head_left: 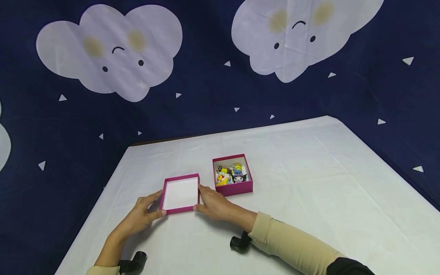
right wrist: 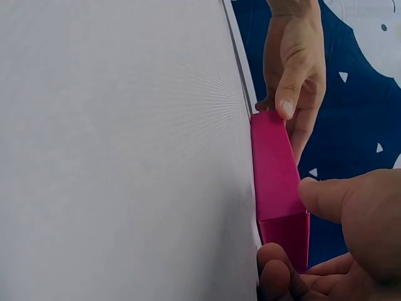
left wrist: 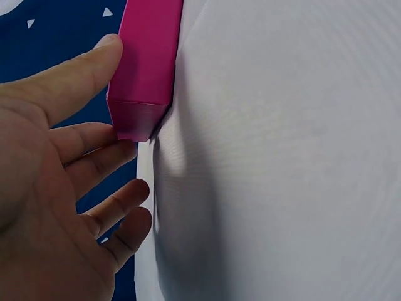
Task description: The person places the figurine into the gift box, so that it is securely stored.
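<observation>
A shallow pink box lid (head_left: 181, 209) lies on the white table with its white inside facing up. At its left side my left hand (head_left: 139, 215) grips it, thumb at the near left corner and fingers along the left wall. On the other side my right hand (head_left: 214, 204) holds it, thumb at the near right corner and fingers on the right wall. In the left wrist view, the thumb (left wrist: 94, 63) touches the lid's pink wall (left wrist: 147, 56). The right wrist view shows both hands at the ends of the lid's wall (right wrist: 276, 169).
Just behind and right of the lid stands an open pink box (head_left: 237, 188). Several small toy figures lie inside, among them a black-and-white one (head_left: 238, 178) and a yellow one (head_left: 222, 178). A dark blue cloth (head_left: 203, 76) with clouds hangs behind the white-covered table (head_left: 309, 172).
</observation>
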Motion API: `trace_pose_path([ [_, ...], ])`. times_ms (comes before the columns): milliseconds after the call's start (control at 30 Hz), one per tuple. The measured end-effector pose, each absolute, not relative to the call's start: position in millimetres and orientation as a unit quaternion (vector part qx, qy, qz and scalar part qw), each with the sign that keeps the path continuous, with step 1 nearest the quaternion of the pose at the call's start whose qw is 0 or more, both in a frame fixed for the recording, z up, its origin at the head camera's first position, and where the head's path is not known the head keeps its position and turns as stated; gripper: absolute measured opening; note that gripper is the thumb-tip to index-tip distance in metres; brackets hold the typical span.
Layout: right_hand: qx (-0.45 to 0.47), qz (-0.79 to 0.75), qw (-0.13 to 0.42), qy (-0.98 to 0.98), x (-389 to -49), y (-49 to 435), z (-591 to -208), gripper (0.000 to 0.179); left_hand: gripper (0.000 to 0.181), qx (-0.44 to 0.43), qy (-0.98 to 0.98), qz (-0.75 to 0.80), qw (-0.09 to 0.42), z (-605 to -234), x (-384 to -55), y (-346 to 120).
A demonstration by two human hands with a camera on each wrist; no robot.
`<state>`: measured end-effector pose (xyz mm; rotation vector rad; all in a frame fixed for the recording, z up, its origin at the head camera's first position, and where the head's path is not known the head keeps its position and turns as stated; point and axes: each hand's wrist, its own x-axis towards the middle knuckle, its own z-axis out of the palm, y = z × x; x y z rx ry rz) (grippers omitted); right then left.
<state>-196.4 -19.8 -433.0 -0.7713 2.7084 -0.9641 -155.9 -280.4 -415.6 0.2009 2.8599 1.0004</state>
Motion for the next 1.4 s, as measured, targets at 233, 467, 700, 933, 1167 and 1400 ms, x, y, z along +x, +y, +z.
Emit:
trace_pose_path([
  [233,-0.262,-0.333,0.077,0.902,-197.1,-19.9,-434.2,0.068,0.082,0.048,0.936,0.340,0.073,-417.8,-157.8,-280.9],
  [467,-0.253,-0.336,0.086,0.903,-197.3,-20.2,-434.5,0.068,0.083,0.034,0.934,0.347,0.076,-420.0,-156.9,-279.4],
  [700,-0.253,-0.348,0.097,0.898,-197.6,-19.3,-435.9,0.070,0.081,0.034,0.934,0.350,0.067,-421.0,-155.9,-280.3],
  [933,-0.252,-0.359,0.097,0.893,-197.1,-18.5,-435.1,0.070,0.081,0.034,0.936,0.347,0.052,-419.1,-155.2,-282.4],
  [1167,-0.263,-0.368,0.087,0.888,-193.7,-17.8,-430.1,0.069,0.081,0.024,0.930,0.363,0.055,-411.2,-148.1,-282.1],
  [1400,-0.264,-0.382,0.085,0.881,-189.0,-17.4,-423.6,0.071,0.081,0.015,0.927,0.373,0.042,-400.3,-139.0,-281.8],
])
